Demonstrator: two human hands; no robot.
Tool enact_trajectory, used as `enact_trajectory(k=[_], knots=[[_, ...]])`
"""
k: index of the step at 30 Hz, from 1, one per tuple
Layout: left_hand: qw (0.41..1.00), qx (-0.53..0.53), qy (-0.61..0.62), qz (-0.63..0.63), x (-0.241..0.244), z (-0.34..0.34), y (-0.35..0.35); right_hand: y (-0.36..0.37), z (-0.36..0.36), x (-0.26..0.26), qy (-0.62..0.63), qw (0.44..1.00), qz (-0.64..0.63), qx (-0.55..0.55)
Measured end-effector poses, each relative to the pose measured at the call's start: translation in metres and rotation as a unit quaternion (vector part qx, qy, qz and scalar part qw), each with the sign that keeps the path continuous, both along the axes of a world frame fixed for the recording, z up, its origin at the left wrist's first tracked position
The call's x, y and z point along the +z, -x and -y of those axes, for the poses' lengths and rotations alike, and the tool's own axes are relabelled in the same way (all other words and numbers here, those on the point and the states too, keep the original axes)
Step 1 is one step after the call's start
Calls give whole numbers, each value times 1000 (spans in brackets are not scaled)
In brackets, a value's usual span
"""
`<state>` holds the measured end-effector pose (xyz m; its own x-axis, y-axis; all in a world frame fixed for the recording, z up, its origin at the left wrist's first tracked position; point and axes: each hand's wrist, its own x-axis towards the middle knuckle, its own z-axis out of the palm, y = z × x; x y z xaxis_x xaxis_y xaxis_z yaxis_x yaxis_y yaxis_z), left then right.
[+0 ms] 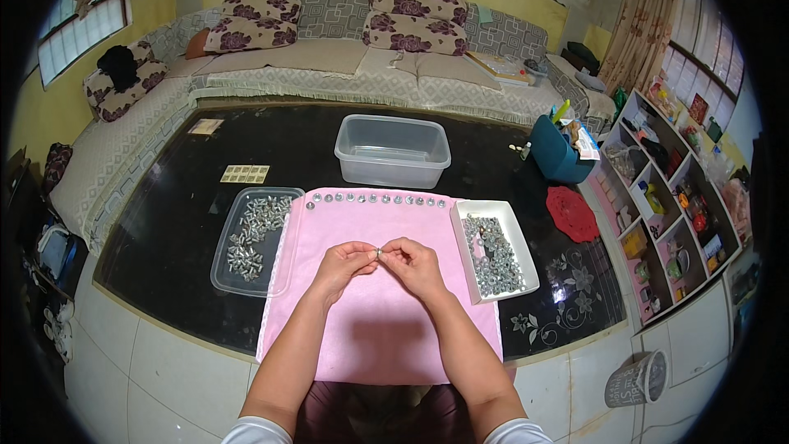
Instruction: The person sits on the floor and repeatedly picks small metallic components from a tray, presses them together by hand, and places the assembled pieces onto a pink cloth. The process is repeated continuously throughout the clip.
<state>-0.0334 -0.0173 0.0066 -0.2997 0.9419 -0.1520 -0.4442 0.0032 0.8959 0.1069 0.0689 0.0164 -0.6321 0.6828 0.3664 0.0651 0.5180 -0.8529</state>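
My left hand [349, 266] and my right hand [412, 264] meet over a pink cloth [382, 320]. Between their fingertips they pinch a small metal fastener [378, 252], mostly covered by the fingers. Along the cloth's far edge runs a row of several small metal fasteners [386, 198]. To the left lies a shallow clear plastic tray [223, 259] with a heap of small bolt-like metal pieces [249, 234]. A white cardboard box [521, 240] on the right holds many small metal nuts [496, 259]. Beyond the cloth stands a clear plastic tub [392, 168] with nothing seen inside.
All this rests on a glossy black table [172, 228]. Farther right are a blue-green bin [555, 151], a red mat [572, 213] and a shelf unit [672, 209]. A printed card [245, 174] lies at the left. A sofa [345, 68] borders the far side; a wastebasket [635, 379] stands on the floor.
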Motion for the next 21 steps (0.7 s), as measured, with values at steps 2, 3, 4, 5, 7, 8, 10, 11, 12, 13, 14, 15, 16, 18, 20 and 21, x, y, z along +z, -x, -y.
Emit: enact_trajectory(k=[2,3,4,5,7,8,10,11,12,13,14,15,16,18,20,21], knots=[[1000,1,2,-2,0,0,0,0,-1,-2,10,1000,-9,2],[1000,1,3,-3,0,0,0,0,-1,-3,15,1000,-14,4],[1000,0,3,-3,0,0,0,0,-1,-3,16,1000,-21,6],[1000,0,3,-3,1,0,0,0,0,-2,17,999,-28,7],[1000,0,3,-4,2,0,-1,0,0,-1,7,1000,-21,5],[1000,2,3,-5,1,0,0,0,-1,0,-3,1000,-7,0],[1000,3,2,-6,0,1,0,-1,0,2,-4,1000,-7,0],[1000,2,1,-6,0,1,0,-1,2,5,7,1000,-21,4],[1000,1,0,-6,1,1,0,-1,4,6,17,999,-35,7],[1000,1,0,-5,1,1,0,-1,3,5,10,999,-31,4],[1000,0,-1,-4,1,1,-1,0,2,3,3,1000,-27,1],[1000,0,0,-3,2,1,-1,0,1,2,-4,1000,-23,-1],[1000,0,1,-6,2,1,-1,0,1,2,-7,1000,-22,-2],[1000,0,2,-10,2,1,-1,0,0,1,-13,1000,-21,-6],[1000,-1,0,-8,1,1,-1,0,2,1,8,999,-34,-2],[1000,-2,-1,-7,1,1,-1,1,2,2,19,999,-41,0]])
